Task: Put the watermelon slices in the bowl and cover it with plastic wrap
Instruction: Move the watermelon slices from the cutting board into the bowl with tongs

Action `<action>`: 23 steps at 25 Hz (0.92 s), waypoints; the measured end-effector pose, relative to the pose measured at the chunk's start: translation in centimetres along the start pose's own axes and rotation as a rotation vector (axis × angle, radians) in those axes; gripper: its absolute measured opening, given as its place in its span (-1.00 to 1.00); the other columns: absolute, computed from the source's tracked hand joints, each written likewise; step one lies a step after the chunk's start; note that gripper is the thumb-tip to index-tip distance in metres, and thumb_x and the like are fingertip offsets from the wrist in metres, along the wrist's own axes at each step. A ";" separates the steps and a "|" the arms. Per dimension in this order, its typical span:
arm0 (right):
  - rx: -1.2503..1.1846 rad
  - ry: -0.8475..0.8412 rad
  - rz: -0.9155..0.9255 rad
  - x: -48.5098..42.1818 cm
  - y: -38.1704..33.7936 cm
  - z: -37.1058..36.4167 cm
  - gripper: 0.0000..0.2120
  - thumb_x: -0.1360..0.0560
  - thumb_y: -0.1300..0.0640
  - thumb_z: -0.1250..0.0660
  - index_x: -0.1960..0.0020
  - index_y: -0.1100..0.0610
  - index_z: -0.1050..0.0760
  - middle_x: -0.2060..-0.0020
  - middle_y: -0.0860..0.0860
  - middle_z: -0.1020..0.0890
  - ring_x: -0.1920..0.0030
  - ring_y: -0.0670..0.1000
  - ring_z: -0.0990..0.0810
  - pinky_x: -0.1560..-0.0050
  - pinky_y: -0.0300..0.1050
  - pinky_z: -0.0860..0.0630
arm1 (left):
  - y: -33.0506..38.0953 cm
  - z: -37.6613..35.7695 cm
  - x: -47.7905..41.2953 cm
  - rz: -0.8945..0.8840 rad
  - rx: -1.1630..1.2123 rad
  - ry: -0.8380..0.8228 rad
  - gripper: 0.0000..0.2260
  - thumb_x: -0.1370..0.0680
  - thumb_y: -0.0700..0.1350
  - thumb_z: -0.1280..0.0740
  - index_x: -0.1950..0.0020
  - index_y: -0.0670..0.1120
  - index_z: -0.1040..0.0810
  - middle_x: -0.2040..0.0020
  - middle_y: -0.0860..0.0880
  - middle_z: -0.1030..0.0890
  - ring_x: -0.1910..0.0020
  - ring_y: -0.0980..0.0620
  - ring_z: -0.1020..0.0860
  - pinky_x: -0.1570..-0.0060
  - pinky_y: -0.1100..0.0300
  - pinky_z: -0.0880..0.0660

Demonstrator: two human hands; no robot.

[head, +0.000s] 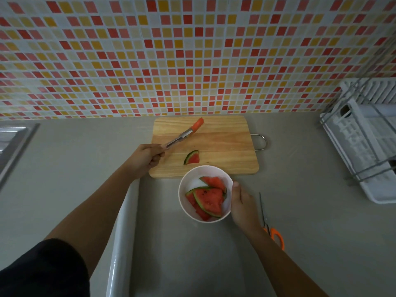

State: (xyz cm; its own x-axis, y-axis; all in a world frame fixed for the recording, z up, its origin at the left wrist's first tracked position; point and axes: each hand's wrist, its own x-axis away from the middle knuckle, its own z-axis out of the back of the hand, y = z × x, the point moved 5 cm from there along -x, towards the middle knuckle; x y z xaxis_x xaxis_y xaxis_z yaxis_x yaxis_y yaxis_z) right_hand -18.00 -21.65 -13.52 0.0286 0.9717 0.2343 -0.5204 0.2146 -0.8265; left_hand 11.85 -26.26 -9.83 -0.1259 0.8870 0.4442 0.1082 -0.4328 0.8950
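Observation:
A white bowl (pixel 188 185) stands on the grey counter just in front of the wooden cutting board (pixel 225 151). Several watermelon slices (pixel 206 199) lie inside it. One small slice (pixel 192 157) remains on the board near its front edge. My left hand (pixel 145 158) grips metal tongs with orange tips (pixel 182 133), which point up over the board, with nothing between them. My right hand (pixel 243 203) holds the bowl's right rim, thumb on the edge. A white roll of plastic wrap (pixel 122 232) lies on the counter, partly under my left forearm.
Orange-handled scissors (pixel 271 226) lie to the right of my right hand. A white dish rack (pixel 364 142) stands at the far right. A steel sink edge (pixel 12 142) shows at the far left. A tiled wall backs the counter.

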 end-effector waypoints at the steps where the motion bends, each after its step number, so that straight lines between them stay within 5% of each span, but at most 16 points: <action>1: 0.000 0.001 0.012 0.0 -0.1 0.0 -0.61 -0.60 -0.06 0.04 0.18 0.02 -0.48 0.30 -0.07 -0.54 0.22 -0.03 -0.51 0.17 -0.16 -0.32 | 0.2 0.0 0.9 -0.024 0.019 -0.049 -0.84 -0.58 -0.19 -0.26 0.13 -0.19 -0.58 0.30 -0.05 -0.40 0.50 0.17 -0.24 0.52 0.37 -0.17; 4: 0.002 0.010 0.036 0.0 -0.2 0.0 -0.58 -0.61 -0.05 0.04 0.18 0.09 -0.49 0.30 -0.01 -0.55 0.22 0.02 -0.51 0.18 -0.14 -0.32 | 0.8 0.1 4.6 -0.090 -0.029 -0.215 -0.82 -0.54 -0.10 -0.30 0.15 -0.15 -0.63 0.34 0.00 -0.40 0.47 0.16 -0.24 0.49 0.37 -0.22; 6: -0.002 0.008 0.035 0.0 -0.2 0.1 -0.56 -0.61 -0.05 0.05 0.19 0.12 -0.49 0.33 0.00 -0.54 0.24 0.02 -0.51 0.22 -0.12 -0.33 | 0.6 0.4 7.3 -0.115 -0.183 -0.244 -0.77 -0.50 -0.03 -0.33 0.00 -0.13 -0.67 0.37 0.05 -0.38 0.44 0.17 -0.28 0.45 0.37 -0.25; 11: 0.019 0.016 0.047 0.1 -0.6 0.2 -0.56 -0.61 -0.03 0.05 0.17 0.17 -0.50 0.35 0.00 -0.51 0.27 0.03 -0.45 0.21 -0.11 -0.30 | 0.8 -0.8 11.7 -0.400 -0.893 -0.108 -0.79 -0.54 -0.19 -0.35 -0.13 0.00 -0.63 0.41 0.34 -0.55 0.39 0.36 -0.47 0.33 0.54 -0.32; 15: 0.025 0.012 0.048 0.2 -0.6 0.2 -0.59 -0.61 -0.03 0.04 0.23 0.10 -0.46 0.33 0.01 -0.51 0.24 0.05 -0.45 0.19 -0.11 -0.30 | 2.1 -2.0 13.1 -0.533 -1.087 -0.085 -0.80 -0.54 -0.17 -0.34 -0.13 -0.03 -0.65 0.51 0.16 -0.44 0.37 0.28 -0.48 0.32 0.47 -0.35; 19: 0.025 0.011 0.046 0.1 -0.6 0.2 -0.59 -0.61 -0.03 0.05 0.25 0.10 -0.44 0.34 0.02 -0.51 0.23 0.07 -0.46 0.20 -0.09 -0.32 | 2.5 -3.5 13.3 -0.517 -1.283 -0.214 -0.78 -0.56 -0.09 -0.31 -0.16 -0.06 -0.62 0.28 0.08 -0.53 0.33 0.21 -0.42 0.26 0.50 -0.29; 23: 0.024 0.003 0.053 0.0 -0.5 0.1 -0.57 -0.61 -0.02 0.05 0.24 0.13 -0.45 0.37 0.00 -0.52 0.24 0.07 -0.49 0.22 -0.09 -0.33 | 5.1 -2.8 12.6 -0.626 -1.200 -0.098 -0.83 -0.54 -0.11 -0.34 -0.10 -0.04 -0.66 0.28 -0.02 -0.63 0.32 0.10 -0.54 0.26 0.46 -0.31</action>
State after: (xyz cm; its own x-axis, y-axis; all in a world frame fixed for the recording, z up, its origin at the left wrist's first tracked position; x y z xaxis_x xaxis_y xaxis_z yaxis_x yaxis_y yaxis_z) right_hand -17.81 -21.79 -13.05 0.0034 0.9819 0.1891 -0.5417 0.1608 -0.8250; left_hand 8.07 -17.80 0.47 0.2388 0.9710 -0.0073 -0.8661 0.2164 0.4507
